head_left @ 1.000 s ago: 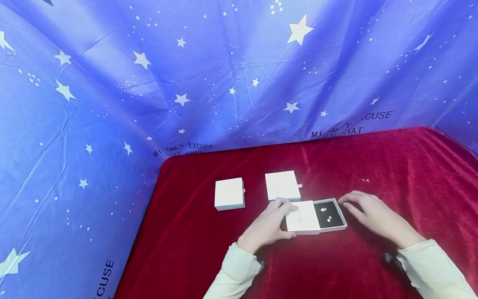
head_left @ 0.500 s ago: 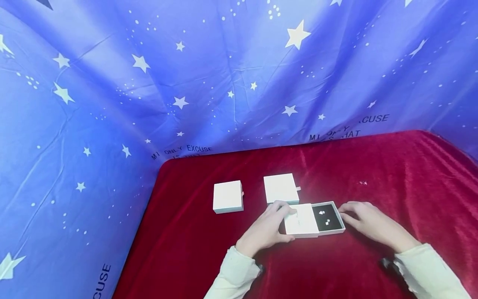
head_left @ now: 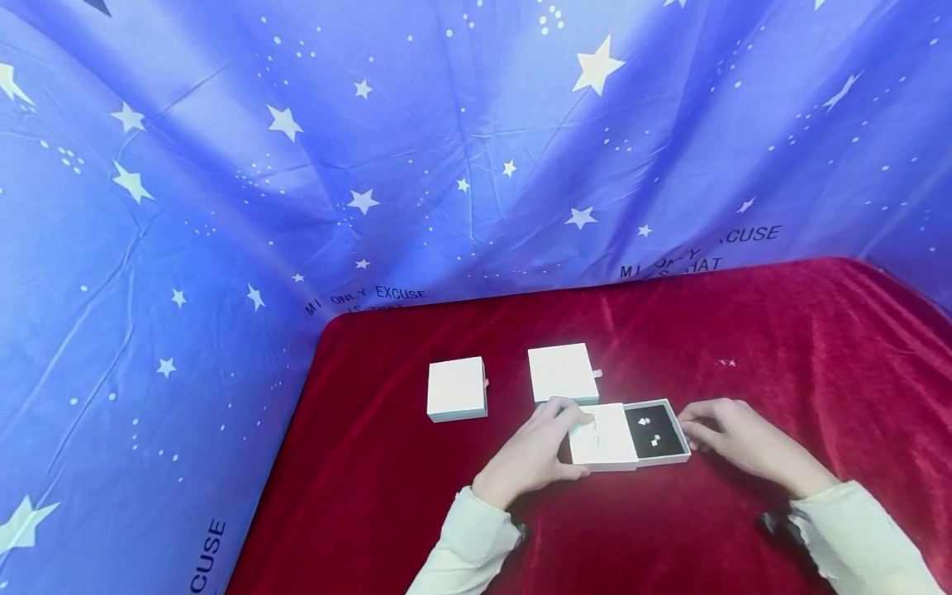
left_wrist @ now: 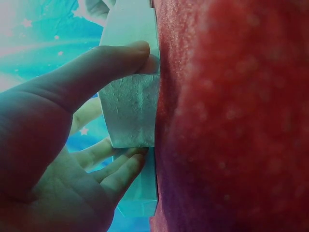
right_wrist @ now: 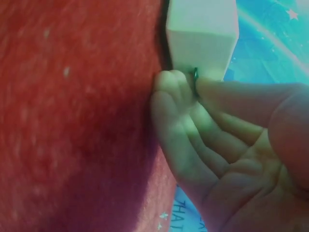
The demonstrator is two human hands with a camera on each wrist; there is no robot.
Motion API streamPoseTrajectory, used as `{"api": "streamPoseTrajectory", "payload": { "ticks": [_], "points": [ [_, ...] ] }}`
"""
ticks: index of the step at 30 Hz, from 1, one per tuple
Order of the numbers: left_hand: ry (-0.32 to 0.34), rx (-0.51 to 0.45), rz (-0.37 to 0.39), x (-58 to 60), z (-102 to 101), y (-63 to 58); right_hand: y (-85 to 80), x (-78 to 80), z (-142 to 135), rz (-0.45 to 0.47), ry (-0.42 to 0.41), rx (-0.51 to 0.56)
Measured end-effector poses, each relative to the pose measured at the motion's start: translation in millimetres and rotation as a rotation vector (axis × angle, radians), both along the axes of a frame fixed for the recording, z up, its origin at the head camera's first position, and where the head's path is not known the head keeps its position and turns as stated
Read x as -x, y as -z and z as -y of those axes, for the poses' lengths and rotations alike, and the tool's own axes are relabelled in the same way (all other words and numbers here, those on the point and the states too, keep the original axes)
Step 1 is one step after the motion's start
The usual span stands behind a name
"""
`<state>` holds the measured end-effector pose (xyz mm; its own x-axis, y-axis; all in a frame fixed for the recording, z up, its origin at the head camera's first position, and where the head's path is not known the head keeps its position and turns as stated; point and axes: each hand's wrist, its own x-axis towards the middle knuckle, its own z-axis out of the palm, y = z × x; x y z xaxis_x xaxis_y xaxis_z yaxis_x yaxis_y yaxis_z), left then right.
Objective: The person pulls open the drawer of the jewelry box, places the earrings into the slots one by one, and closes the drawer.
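A white slide-out jewellery box lies on the red cloth, its sleeve [head_left: 611,442] at the left and its drawer [head_left: 664,460] partly pulled out to the right. Inside the drawer, a black insert [head_left: 645,448] bears two small shiny pieces [head_left: 644,422], too small to identify. My left hand [head_left: 530,450] grips the sleeve from the left, thumb on the near side and fingers across the top and far side. At the drawer's right end, my right hand [head_left: 747,438] pinches a small pull tab [right_wrist: 196,76] between thumb and fingers; most of the tab is hidden.
Two more white boxes, one at the left [head_left: 456,387] and one just behind my left hand [head_left: 563,369], sit with short tabs on their right sides. Tiny star-shaped bits [head_left: 727,362] lie farther right. A blue star-printed curtain [head_left: 416,149] hangs behind the table.
My right hand has come in to the drawer's end, and its fingers have drawn together on the tab. My left hand keeps its grip; the drawer looks equally far out.
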<state>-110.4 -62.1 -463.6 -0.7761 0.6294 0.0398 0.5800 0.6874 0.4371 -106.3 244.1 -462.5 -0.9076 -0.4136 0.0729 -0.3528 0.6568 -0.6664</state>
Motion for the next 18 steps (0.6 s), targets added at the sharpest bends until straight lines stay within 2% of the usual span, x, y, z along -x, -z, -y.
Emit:
{"api": "streamPoseTrajectory", "payload": {
  "ticks": [4, 7, 13, 18],
  "points": [
    [0.005, 0.002, -0.001, 0.1, 0.1, -0.4, 0.7, -0.2, -2.2, 0.137, -0.026, 0.112],
    [0.007, 0.001, -0.001, 0.3, 0.4, -1.2, 1.7, 0.4, -3.7, 0.203, -0.027, 0.147],
    [0.006, 0.001, 0.000, 0.4, 0.3, -1.0, 2.4, 1.2, -2.6, 0.272, 0.008, 0.197],
    [0.008, -0.006, 0.003, -0.6, 0.4, -1.4, 2.9, 0.2, -1.0, 0.291, 0.032, 0.200]
  ]
}}
